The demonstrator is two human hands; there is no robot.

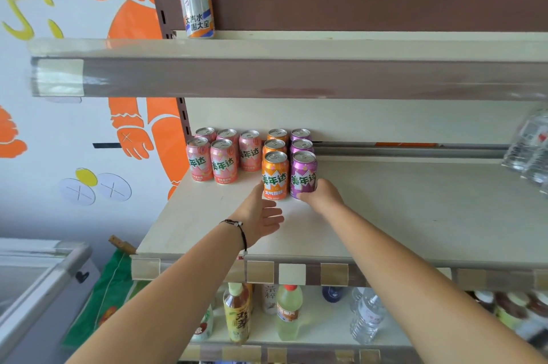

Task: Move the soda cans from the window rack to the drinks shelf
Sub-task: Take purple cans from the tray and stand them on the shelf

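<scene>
I am viewing the drinks shelf from above. My right hand is grasping the front purple can at its base, fingers curling round it; the can is standing upright on the shelf, touching the front orange can on its left. My left hand is lying released, fingers straight, just beside the orange can's lower left edge. Two more orange and two more purple cans are lining up behind. Five pink cans are standing to the left. Bottles are occupying the shelf below.
</scene>
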